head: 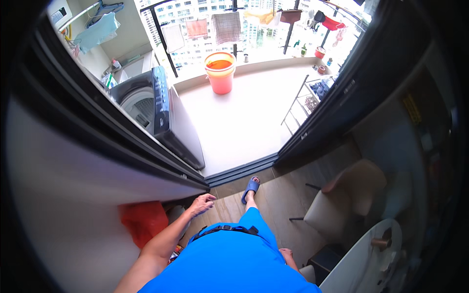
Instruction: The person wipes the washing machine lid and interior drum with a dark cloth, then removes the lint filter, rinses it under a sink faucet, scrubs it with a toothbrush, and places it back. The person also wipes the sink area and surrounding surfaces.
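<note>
My left hand [202,204] hangs in the air ahead of my waist, fingers loosely curled and holding nothing. Nearest to it are the balcony door's floor track [242,170] and a red bag [144,221] by the wall. Low at my right side, my right hand [287,253] is partly hidden by my blue clothing, so its grip does not show. One foot in a blue slide sandal [251,189] stands just before the track. Beyond the track, a top-loading washing machine [161,110] stands at the left with its tub in view.
Past the doorway, an orange-pink bucket [221,77] stands by the balcony ledge. Cloths, including a checked towel [226,28], hang along the railing. A metal rack [298,104] stands at the balcony's right. Indoors to my right are a chair [329,212] and a round white table [359,258].
</note>
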### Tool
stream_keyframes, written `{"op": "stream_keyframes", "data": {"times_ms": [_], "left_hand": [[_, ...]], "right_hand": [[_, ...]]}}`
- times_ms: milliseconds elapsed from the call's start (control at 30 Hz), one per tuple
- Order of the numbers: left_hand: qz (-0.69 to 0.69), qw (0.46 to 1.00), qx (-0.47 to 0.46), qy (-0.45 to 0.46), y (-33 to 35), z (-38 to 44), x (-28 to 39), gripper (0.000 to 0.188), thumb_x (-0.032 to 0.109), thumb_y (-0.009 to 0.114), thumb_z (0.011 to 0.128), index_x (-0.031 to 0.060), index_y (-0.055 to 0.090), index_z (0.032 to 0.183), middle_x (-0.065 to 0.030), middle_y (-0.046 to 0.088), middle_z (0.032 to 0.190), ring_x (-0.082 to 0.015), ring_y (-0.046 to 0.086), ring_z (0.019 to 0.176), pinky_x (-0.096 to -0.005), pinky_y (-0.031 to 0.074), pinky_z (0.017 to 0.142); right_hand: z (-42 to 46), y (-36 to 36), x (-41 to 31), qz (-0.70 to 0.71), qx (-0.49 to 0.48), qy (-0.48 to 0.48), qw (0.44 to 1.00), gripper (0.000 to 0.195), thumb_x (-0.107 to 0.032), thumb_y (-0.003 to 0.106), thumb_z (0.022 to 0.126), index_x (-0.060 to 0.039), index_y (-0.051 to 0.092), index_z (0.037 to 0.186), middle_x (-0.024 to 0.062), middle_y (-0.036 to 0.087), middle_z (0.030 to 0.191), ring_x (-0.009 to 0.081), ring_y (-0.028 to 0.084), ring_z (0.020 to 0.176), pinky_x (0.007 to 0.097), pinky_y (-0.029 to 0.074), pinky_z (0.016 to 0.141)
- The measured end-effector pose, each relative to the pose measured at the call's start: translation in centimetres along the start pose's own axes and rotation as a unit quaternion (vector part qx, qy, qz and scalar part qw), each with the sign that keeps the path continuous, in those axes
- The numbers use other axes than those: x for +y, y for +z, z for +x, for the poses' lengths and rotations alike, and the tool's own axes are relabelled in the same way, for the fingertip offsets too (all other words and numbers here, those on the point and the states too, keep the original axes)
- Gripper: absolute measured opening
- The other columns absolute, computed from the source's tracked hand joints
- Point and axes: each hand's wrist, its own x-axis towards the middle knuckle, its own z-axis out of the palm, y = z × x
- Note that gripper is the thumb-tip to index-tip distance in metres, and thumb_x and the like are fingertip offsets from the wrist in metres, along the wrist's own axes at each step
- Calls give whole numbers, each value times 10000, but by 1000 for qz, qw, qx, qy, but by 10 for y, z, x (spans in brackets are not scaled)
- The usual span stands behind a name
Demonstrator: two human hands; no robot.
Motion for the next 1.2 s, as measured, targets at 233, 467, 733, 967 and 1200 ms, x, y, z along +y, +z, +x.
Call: {"op": "stream_keyframes", "data": {"times_ms": [233, 467, 733, 967, 1200], "left_hand": [[80, 995, -34, 56, -9, 119, 92, 437, 192, 574, 878, 22, 634, 1275, -164, 722, 1096, -268, 699, 1026, -381, 544, 928], [-65, 995, 65, 50, -50, 186, 202, 414, 121, 528, 895, 18, 635, 1281, -169, 713, 1130, -257, 698, 1046, -373, 549, 951], [-135, 986, 91, 37, -91, 255, 224, 369, 134, 546, 970, 25, 617, 1316, -129, 701, 1117, -197, 688, 1022, -331, 565, 885], [-135, 983, 112, 51, -167, 343, 222, 348, 134, 575, 944, 53, 646, 1275, -146, 705, 1132, -251, 686, 1026, -367, 541, 946], [-125, 980, 150, 46, -291, 411, 259, 345, 140, 548, 950, 36, 632, 1269, -141, 707, 1079, -238, 691, 1017, -363, 548, 935]], "right_hand": [[122, -65, -208, -19, -23, -70, 997, 266, -141, 643, 939, -53, 654, 1191, 106, 682, 855, 224, 674, 618, 355, 574, 497], [138, -97, -504, -31, -75, -292, 953, 325, -206, 626, 975, -42, 618, 1255, 112, 687, 952, 201, 694, 729, 324, 579, 559], [97, -68, -688, -8, -153, -343, 927, 382, -248, 594, 1020, -33, 570, 1335, 135, 701, 1056, 203, 726, 833, 305, 584, 593], [209, -87, -693, -80, -71, -175, 979, 288, -162, 612, 970, -24, 624, 1223, 153, 692, 942, 264, 721, 737, 364, 604, 566], [162, -77, -737, -190, -8, -117, 975, 170, -123, 672, 910, -25, 714, 1043, 142, 689, 799, 281, 700, 629, 388, 581, 526]]}}
